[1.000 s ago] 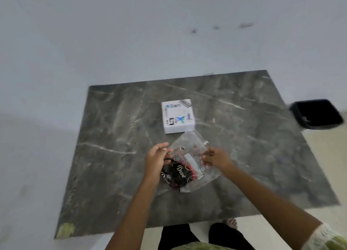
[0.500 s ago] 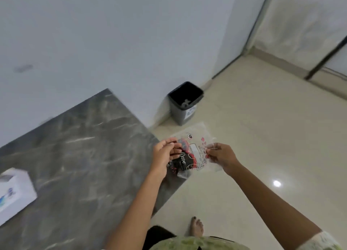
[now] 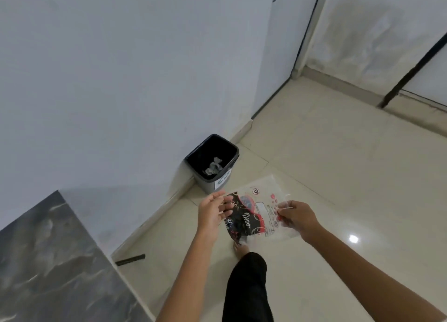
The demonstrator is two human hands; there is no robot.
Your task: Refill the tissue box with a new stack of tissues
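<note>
Hands hold an empty plastic wrapper (image 3: 260, 212) up over the floor (image 3: 338, 164), one on each side. The left hand (image 3: 210, 214) pinches the wrapper's left edge, at the dark printed part, with the fingers curled in against the thumb. The right hand (image 3: 296, 216) grips the clear right edge between thumb and fingers. The wrapper is see-through with black and red print, hangs slack and looks flat; whether anything is left inside cannot be told.

Beyond the hands stands a dark bin (image 3: 212, 163) against the wall (image 3: 121, 79), just beside the skirting. It is open at the top, with some crumpled pale scraps lying at its bottom. The wrapper is near the bin but not over it.

At lower left, a corner of the dark marbled worktop (image 3: 48, 261) shows, well apart from the hands. The tissue box is out of view. A leg in black and a bare foot (image 3: 240, 249) stand on the tiles under the wrapper.
</note>
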